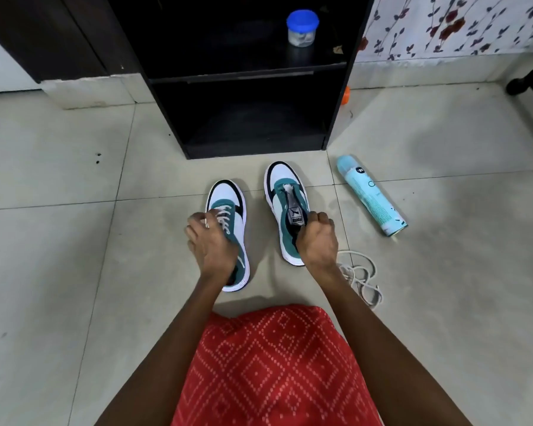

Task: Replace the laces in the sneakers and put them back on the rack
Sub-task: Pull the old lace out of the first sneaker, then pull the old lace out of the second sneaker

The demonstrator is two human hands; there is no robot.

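On the tiles (74, 241), left hand (211, 241) on laced sneaker (228, 195), right hand (317, 238) on unlaced sneaker (285, 182), both grips curled, right fingertips hidden.

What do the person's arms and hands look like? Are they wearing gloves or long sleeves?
No gloves, and no sleeves in view: the left hand and right hand are bare, as are both forearms. No watch or bracelet shows. The person wears a red garment with white dotted diamonds.
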